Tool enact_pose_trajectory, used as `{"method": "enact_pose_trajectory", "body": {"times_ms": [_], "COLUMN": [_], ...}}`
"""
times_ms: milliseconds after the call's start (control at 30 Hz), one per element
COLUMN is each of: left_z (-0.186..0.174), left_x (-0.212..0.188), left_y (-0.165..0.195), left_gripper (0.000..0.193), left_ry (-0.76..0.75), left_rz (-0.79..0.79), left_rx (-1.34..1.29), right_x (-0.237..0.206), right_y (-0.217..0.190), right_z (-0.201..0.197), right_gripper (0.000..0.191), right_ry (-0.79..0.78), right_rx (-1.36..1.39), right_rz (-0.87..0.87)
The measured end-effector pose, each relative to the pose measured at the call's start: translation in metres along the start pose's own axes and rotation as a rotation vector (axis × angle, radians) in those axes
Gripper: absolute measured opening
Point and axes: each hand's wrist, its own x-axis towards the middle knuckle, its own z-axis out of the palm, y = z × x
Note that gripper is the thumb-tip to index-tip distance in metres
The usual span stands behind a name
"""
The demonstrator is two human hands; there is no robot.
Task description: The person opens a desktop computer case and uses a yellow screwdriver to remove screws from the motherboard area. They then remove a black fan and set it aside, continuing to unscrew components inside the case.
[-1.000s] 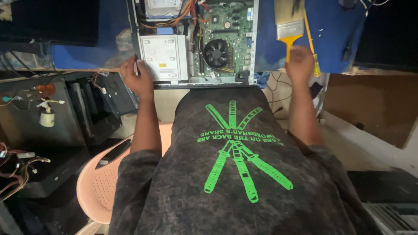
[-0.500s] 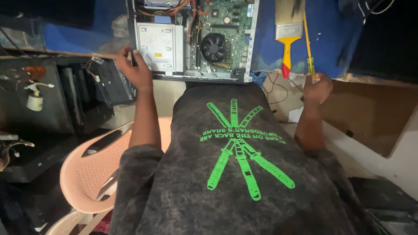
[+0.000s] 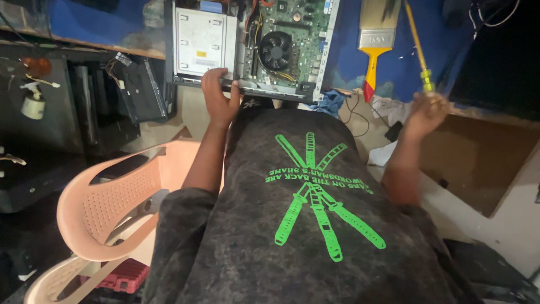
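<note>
Two hands are at work. The left hand (image 3: 218,98) is clamped on the near edge of the open computer case (image 3: 247,45), upper centre; it looks heavy, stiff, with fragile boards. The right hand (image 3: 426,112) is closed around a yellow-green screwdriver (image 3: 419,48), upper right.

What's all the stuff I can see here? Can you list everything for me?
Open computer case: one, silver, on the blue bench, top centre.
Circuit board: one, green, inside the case.
Cooling fan: one, black, on the board.
Paintbrush: one, yellow and red handle, right of the case.
Screwdriver: one, yellow-green.
Plastic chair: one, pink, lower left.
Spray bottle: one, white, far left.
Shirt: one, dark grey with green print.
Left hand: gripping the case's near edge.
Right hand: holding the screwdriver.
</note>
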Motion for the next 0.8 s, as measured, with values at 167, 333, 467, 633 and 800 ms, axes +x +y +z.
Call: {"method": "enact_pose_trajectory", "body": {"times_ms": [167, 333, 467, 633, 800], "left_z": [-0.001, 0.008, 0.018, 0.019, 0.004], "left_x": [0.002, 0.000, 0.010, 0.052, 0.111], "left_y": [-0.004, 0.000, 0.024, 0.094, 0.162], "left_gripper": [0.034, 0.037, 0.038, 0.023, 0.032], "left_ry": [-0.024, 0.080, 0.067, -0.234, -0.614], "left_rz": [0.011, -0.101, -0.401, -0.104, 0.238], "left_rx": [-0.045, -0.128, -0.406, -0.536, -0.616], "right_x": [0.012, -0.012, -0.032, -0.040, -0.057], "right_y": [-0.048, -0.125, -0.183, -0.245, -0.278], "right_z": [0.014, 0.042, 0.067, 0.095, 0.126], "right_gripper": [0.023, 0.030, 0.032, 0.034, 0.034], "right_ry": [-0.056, -0.206, -0.330, -0.581, -0.764], "right_rx": [-0.195, -0.412, -0.307, -0.242, -0.242], "right_rz": [-0.483, -0.710, -0.775, -0.862, -0.795]}}
